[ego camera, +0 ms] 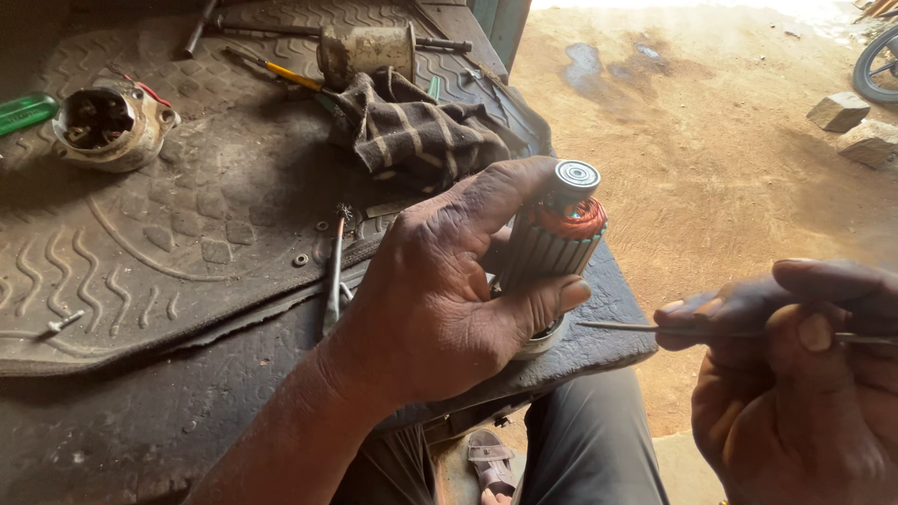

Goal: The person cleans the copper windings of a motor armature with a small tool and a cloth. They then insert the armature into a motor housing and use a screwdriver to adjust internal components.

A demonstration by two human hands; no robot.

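a person's left hand [440, 299] has its fingers [547, 297] clenched around a motor armature [554, 245], a ribbed grey cylinder with copper winding and a round bearing at its top end. the armature stands nearly upright, tilted slightly away from the person, above the near edge of the desk [140, 430]. to the right of the armature, the right hand [795, 383] grasps a thin metal tool [645, 328] pinched between thumb and fingers, its tip pointing at the armature's lower part and not yet touching it.

to do this step well, it seems wise to keep the armature gripped firmly so it cannot turn, and to bring the tip in slowly along a groove, away from the soft copper winding, which would likely scratch easily.

the desk is dark and grimy, covered by a worn rubber mat [168, 215] with moulded wave patterns. left of the armature a slim tool [334, 276] lies on the mat. behind the armature is a striped brown cloth [421, 136], and beyond that a cylindrical motor housing [367, 51]. far left of the armature sits a round metal end cap [112, 126] with wires. to the right of the armature, sunlit sandy ground [711, 159] stretches outdoors, with stones [856, 126] on it.
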